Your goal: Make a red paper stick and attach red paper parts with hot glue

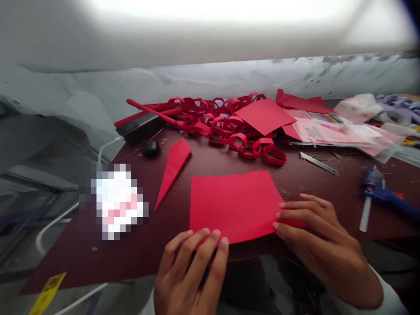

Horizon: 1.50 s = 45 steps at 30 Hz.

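A red paper sheet (232, 205) lies at the table's near edge, its far edge slightly ragged. My left hand (197, 267) has its fingertips over the sheet's near left edge, gripping it; the thumb is hidden. At the right end, the fingers of my right hand (318, 236) close on the near right corner, where a bit of red paper shows under them. Left of the sheet lies a folded, pointed red paper piece (174, 168). Behind it stretches a red paper chain (226, 131) of linked loops.
A blue glue gun (377, 188) with a glue stick lies at right, near a cutter blade (319, 163). Plastic packets (337, 131) and a red square sheet (265, 116) sit behind. On the left are a black mouse (151, 148) and a blurred-out bright object (120, 201).
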### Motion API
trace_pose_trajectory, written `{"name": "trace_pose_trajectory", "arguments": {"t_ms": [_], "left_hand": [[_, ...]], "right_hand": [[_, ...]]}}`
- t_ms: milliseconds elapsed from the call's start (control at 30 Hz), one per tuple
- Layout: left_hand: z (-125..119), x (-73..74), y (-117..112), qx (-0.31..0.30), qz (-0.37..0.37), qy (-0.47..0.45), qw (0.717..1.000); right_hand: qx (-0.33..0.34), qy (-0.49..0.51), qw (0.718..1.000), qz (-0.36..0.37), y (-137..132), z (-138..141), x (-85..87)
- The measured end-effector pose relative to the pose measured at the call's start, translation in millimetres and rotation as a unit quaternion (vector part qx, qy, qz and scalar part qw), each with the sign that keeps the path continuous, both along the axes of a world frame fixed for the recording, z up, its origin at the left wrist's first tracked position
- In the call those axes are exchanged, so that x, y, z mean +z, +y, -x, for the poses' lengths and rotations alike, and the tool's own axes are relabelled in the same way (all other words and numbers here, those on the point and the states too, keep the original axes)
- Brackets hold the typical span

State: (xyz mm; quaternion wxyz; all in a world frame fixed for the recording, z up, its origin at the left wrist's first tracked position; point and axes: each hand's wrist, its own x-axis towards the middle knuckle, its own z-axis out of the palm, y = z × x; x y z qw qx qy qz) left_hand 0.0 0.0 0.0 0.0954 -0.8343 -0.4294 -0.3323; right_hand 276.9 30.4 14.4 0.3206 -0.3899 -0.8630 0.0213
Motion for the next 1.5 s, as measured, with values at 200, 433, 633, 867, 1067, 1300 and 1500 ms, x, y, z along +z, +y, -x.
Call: {"name": "trace_pose_trajectory", "arguments": {"t_ms": [200,433,633,867,1067,1300,1500], "left_hand": [[-4.9,1.9,12.1,-0.052,-0.006,-0.012,0.999],[-47.3,1.9,21.8,-0.041,0.001,-0.044,0.998],[-49.8,0.8,30.0,-0.036,0.049,-0.066,0.996],[-62.9,-1.6,35.8,-0.078,0.077,-0.086,0.99],[-62.6,-4.4,38.9,-0.075,0.04,-0.066,0.994],[-65.2,-1.7,51.4,-0.058,-0.001,-0.015,0.998],[-65.0,-6.0,56.8,-0.068,0.029,-0.032,0.997]], "right_hand": [[0.001,0.001,0.999,0.034,-4.2,19.0,-2.4],[0.019,0.095,0.995,0.012,-10.1,36.7,-6.6],[0.001,0.172,0.984,-0.044,-14.3,19.6,-15.5],[0.001,0.116,0.993,-0.034,-13.3,24.7,-18.3],[-0.009,0.077,0.997,-0.02,-11.7,23.9,-13.7],[-0.006,0.052,0.997,-0.049,-3.2,23.1,-3.6],[-0.006,0.038,0.997,-0.061,4.0,23.2,0.6]]}}
